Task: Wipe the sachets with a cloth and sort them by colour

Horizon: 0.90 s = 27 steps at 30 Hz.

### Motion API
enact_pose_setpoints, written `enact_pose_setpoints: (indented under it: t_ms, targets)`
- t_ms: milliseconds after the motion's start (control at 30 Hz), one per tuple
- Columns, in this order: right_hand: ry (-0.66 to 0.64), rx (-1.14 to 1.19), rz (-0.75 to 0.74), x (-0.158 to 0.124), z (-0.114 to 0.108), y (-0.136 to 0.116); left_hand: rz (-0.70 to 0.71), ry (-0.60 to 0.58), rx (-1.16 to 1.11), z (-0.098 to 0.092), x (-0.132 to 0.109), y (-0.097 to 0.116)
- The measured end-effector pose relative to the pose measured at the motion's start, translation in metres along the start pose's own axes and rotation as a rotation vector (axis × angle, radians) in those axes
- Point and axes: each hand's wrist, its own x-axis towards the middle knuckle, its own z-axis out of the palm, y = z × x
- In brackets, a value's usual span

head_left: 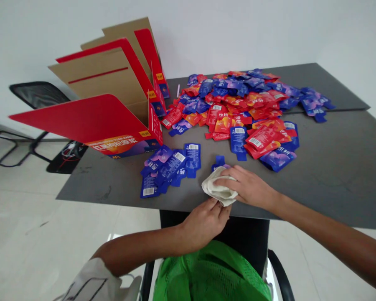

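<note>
The right hand (247, 187) grips a crumpled white cloth (219, 188) on the table (329, 167), the curled left hand (203, 222) touching its edge, blue sachets (171, 169) nearby

Bright, even indoor light, diffuse, source out of view. White wall (238, 33) pale, nearly washed out. Only faint soft shadow beneath right hand (253, 188) and white cloth (219, 188) on grey tabletop (332, 175). Small highlights on glossy sachets (238, 121). Glare patch on floor tiles (113, 236). Wide-angle bowing towards frame edges: table edge curved, right forearm (338, 230) stretched. No motion blur; focus uniform, small sachet print soft.
</note>
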Motion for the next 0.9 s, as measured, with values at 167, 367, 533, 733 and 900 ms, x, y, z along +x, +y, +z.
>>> enact_pose_setpoints:
  t_ms: [167, 367, 533, 733, 900]
  targets:
    - [-0.004, -0.115, 0.143, 0.025, 0.008, 0.049, 0.031, 0.026, 0.038, 0.007, -0.003, 0.002]
    - [0.234, -0.122, 0.244, 0.035, -0.021, 0.047, 0.027, 0.063, 0.019, 0.006, -0.003, 0.002]
    - [0.082, 0.057, 0.039, 0.002, -0.017, -0.010, -0.022, 0.020, -0.054, 0.002, -0.003, 0.002]
    - [0.015, 0.022, 0.109, 0.012, 0.010, 0.029, 0.020, 0.030, -0.001, 0.006, -0.004, 0.004]
    - [0.076, -0.166, 0.253, 0.041, -0.007, 0.065, 0.000, 0.006, 0.016, 0.008, -0.004, 0.005]
